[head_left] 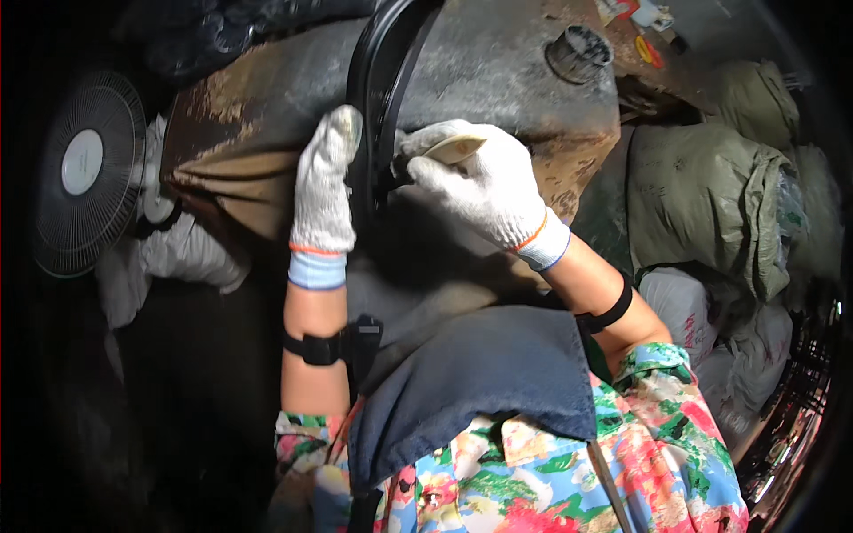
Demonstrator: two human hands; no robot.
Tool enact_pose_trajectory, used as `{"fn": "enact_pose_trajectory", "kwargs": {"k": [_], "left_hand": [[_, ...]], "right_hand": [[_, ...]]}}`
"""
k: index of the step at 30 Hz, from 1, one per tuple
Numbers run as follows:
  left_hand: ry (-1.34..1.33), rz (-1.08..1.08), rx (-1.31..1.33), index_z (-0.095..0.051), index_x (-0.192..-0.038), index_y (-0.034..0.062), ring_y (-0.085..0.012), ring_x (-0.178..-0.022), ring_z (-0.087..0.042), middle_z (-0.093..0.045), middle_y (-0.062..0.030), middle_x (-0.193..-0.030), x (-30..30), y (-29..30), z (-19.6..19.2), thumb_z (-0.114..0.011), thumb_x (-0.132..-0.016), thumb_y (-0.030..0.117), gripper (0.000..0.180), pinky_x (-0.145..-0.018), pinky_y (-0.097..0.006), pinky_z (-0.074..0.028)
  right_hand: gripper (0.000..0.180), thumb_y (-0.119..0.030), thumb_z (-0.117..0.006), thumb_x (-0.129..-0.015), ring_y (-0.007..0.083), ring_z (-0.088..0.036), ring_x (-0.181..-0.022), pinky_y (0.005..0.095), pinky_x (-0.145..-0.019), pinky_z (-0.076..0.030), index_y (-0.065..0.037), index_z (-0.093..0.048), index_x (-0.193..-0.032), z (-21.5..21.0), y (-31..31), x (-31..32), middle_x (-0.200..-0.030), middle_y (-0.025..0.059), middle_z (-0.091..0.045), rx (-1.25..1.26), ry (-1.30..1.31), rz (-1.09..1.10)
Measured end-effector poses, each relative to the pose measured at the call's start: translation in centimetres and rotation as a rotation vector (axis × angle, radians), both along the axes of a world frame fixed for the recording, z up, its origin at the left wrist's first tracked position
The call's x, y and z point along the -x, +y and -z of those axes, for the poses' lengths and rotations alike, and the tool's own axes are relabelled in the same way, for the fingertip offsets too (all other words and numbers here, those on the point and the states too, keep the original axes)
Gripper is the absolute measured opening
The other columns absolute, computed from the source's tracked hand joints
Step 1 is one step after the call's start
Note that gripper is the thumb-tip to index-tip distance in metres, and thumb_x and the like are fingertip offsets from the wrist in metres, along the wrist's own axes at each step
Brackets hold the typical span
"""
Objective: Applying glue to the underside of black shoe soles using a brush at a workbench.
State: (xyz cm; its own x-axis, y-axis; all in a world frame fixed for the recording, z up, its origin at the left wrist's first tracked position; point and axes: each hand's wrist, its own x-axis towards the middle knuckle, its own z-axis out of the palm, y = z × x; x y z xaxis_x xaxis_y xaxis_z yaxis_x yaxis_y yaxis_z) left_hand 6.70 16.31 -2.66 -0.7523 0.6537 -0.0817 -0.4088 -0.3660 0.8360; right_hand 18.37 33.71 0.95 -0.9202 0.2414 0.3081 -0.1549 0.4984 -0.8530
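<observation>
A long black curved strip (384,84) with a glossy, channelled profile comes down from the top of the view over a worn, cloth-covered worktop (498,53). My left hand (323,186), in a white knitted glove, grips the strip along its left side; its thumb is mostly hidden. On the strip's other side, my right hand (493,182), gloved alike, is closed around a small tool with a pale tan handle (458,147). The tool's working end is close to the strip's edge, too dark and covered to make out. The strip's lower end fades into shadow above my lap.
At the far left stands a round fan (84,164). A dirty small pot (579,55) sits on the worktop at the back right. Stuffed olive sacks (702,191) and white bags (680,306) are piled to the right. A dark blue cloth (480,364) covers my lap.
</observation>
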Motion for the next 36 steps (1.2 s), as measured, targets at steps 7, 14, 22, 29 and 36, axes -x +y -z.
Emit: {"fn": "enact_pose_trajectory", "kwargs": {"k": [7, 14, 22, 29, 36], "left_hand": [[-0.113, -0.066, 0.089, -0.064, -0.137, 0.0031, -0.0251, -0.091, -0.075, -0.075, -0.0167, -0.110, -3.4, 1.9, 0.4, -0.054, -0.108, 0.055, 0.060, -0.079, -0.035, -0.063], [-0.265, -0.093, 0.070, -0.066, -0.128, 0.0060, -0.0219, -0.082, -0.074, -0.076, -0.0154, -0.105, -4.0, 1.8, 1.1, -0.047, -0.112, 0.051, 0.051, -0.073, -0.035, -0.062], [-0.556, 0.140, -0.307, -0.057, -0.143, -0.0004, -0.0433, -0.113, -0.070, -0.070, -0.0214, -0.127, -5.3, 3.4, 1.0, -0.042, -0.108, 0.063, 0.074, -0.095, -0.057, -0.060], [-0.613, 0.239, -0.567, -0.050, -0.150, -0.0041, -0.0486, -0.130, -0.060, -0.061, -0.0278, -0.142, -3.7, 3.1, 1.2, -0.040, -0.108, 0.062, 0.079, -0.112, -0.066, -0.046], [-0.710, 0.288, -0.595, -0.041, -0.157, -0.0051, -0.0491, -0.138, -0.053, -0.052, -0.0291, -0.153, -3.8, 2.7, 0.9, -0.038, -0.109, 0.059, 0.080, -0.119, -0.066, -0.039]], "right_hand": [[0.026, -0.036, -0.073, -0.092, 0.0287, -0.077, -0.088, 0.0369, -0.079, -0.059, -0.014, -0.080, -0.103, 0.3, 7.2, 5.6, -0.091, 0.0117, -0.078, -0.208, 0.168, 0.396], [0.016, -0.023, -0.079, -0.087, 0.0304, -0.076, -0.077, 0.0374, -0.071, -0.060, -0.010, -0.079, -0.097, 1.2, 4.9, 3.7, -0.084, 0.0129, -0.077, -0.236, 0.252, 0.305], [0.019, -0.033, -0.077, -0.089, 0.0308, -0.074, -0.071, 0.0405, -0.068, -0.057, -0.015, -0.077, -0.097, 0.4, 8.7, 9.0, -0.076, 0.0105, -0.074, -0.480, 0.332, 0.521], [0.020, -0.030, -0.077, -0.092, 0.0232, -0.079, -0.081, 0.0334, -0.075, -0.060, -0.014, -0.077, -0.105, 0.7, 6.8, 9.6, -0.086, 0.0104, -0.079, 0.140, 0.469, 0.466], [0.023, -0.031, -0.076, -0.091, 0.0260, -0.077, -0.079, 0.0356, -0.074, -0.059, -0.013, -0.077, -0.105, 3.4, 5.4, 10.0, -0.084, 0.0123, -0.078, -0.200, 0.193, 0.500]]}}
